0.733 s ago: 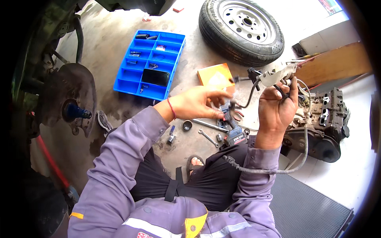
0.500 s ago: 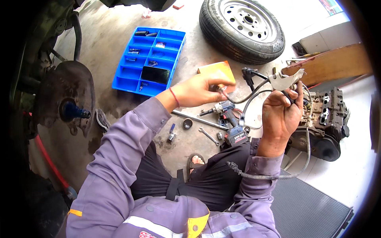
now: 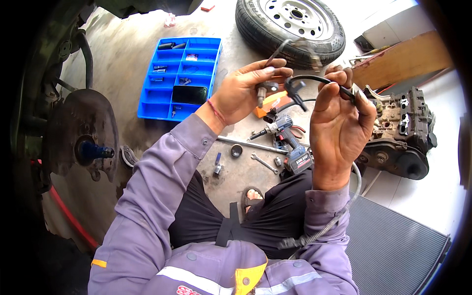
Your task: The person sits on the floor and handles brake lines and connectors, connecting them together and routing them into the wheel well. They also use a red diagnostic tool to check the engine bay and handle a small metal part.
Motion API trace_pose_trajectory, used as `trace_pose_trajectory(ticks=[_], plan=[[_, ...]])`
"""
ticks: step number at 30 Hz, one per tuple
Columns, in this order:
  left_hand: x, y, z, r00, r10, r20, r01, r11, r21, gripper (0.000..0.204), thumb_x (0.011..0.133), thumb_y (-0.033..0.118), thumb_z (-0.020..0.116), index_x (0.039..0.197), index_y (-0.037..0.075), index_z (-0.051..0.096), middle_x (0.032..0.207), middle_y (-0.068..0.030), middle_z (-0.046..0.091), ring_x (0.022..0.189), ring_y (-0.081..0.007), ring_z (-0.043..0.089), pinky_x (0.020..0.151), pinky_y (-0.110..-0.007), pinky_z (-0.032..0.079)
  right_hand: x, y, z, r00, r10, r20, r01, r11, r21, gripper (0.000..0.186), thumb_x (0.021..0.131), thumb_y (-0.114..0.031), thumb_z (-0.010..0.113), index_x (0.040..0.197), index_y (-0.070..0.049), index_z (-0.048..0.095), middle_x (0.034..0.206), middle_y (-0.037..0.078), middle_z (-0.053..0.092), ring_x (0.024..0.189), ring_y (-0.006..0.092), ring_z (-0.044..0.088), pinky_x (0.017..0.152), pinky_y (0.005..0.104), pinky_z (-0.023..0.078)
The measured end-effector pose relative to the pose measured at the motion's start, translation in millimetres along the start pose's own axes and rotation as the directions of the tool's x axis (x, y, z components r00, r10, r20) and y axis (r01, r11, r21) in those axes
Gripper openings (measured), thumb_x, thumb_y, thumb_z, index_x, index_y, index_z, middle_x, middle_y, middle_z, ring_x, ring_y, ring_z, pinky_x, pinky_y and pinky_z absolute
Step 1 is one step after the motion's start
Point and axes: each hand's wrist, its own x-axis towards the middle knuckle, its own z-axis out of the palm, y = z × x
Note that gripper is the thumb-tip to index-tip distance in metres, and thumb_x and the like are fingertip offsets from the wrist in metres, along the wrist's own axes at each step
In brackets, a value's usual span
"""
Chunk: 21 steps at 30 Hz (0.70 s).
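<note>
My left hand (image 3: 241, 88) is closed on part of a cable assembly, with a metal fitting (image 3: 264, 96) at its fingers and a blurred metal piece (image 3: 307, 51) above. My right hand (image 3: 339, 123) has curled fingers on a black cable (image 3: 314, 77) from that assembly, which carries a black plastic clip (image 3: 295, 92). A grey corrugated conduit (image 3: 324, 228) hangs across my right sleeve with a connector at its end. Below the cables lie an orange box (image 3: 268, 103), a cordless impact wrench (image 3: 290, 145), a metal bar (image 3: 233, 140) and a spanner (image 3: 264, 162).
A car hub with backing plate (image 3: 69, 137) and a red hose (image 3: 66, 211) are at left. A blue parts tray (image 3: 152, 98) holds a phone. A wheel (image 3: 255, 34), wooden board (image 3: 388, 64), engine (image 3: 403, 152) and radiator (image 3: 388, 246) are ahead and right.
My left hand has risen with the cable fitting, and my right hand has shifted slightly. The cable assembly has swung upward and left, and the conduit's end has dropped lower.
</note>
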Motion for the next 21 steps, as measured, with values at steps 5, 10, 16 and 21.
trace_pose_trajectory(ticks=[5,10,16,21], plan=[[-3,2,-2,0.998,0.019,0.056,-0.015,0.998,-0.065,0.031,0.104,0.013,0.041,0.130,-0.001,0.054,0.128,-0.0199,0.059,0.123,-0.0299,0.056,0.104,-0.041,0.047,-2,-1,0,0.994,-0.063,0.085,0.089,0.934,-0.346,0.046,0.104,-0.032,0.045,0.129,0.006,0.056,0.140,0.026,0.050,0.133,0.0357,0.048,0.109,0.0444,0.045],[-5,10,-3,0.997,0.075,0.007,-0.074,0.949,0.305,0.030,0.104,0.013,0.045,0.129,-0.001,0.054,0.122,-0.0192,0.064,0.115,-0.0274,0.063,0.097,-0.038,0.053,-9,-7,6,0.964,-0.264,0.044,0.177,0.509,-0.842,0.059,0.104,-0.050,0.038,0.120,0.002,0.062,0.115,0.021,0.068,0.106,0.0310,0.067,0.087,0.0382,0.057],[-11,17,5,0.997,0.005,0.071,-0.041,0.852,0.522,0.030,0.102,0.017,0.053,0.125,-0.001,0.060,0.117,-0.0145,0.067,0.104,-0.0212,0.067,0.087,-0.035,0.058,-3,-3,1,0.863,-0.498,-0.085,0.195,0.484,-0.853,0.048,0.101,-0.046,0.050,0.110,-0.001,0.064,0.095,0.014,0.071,0.081,0.0217,0.071,0.071,0.0331,0.059],[-12,7,4,0.994,-0.023,0.105,-0.046,0.792,0.609,0.027,0.099,0.016,0.059,0.122,0.002,0.066,0.119,-0.0086,0.068,0.104,-0.0159,0.065,0.086,-0.032,0.058,-1,-5,4,0.885,-0.466,0.007,0.239,0.440,-0.866,0.045,0.101,-0.045,0.051,0.110,-0.003,0.064,0.099,0.013,0.071,0.084,0.0221,0.071,0.071,0.0337,0.059]])
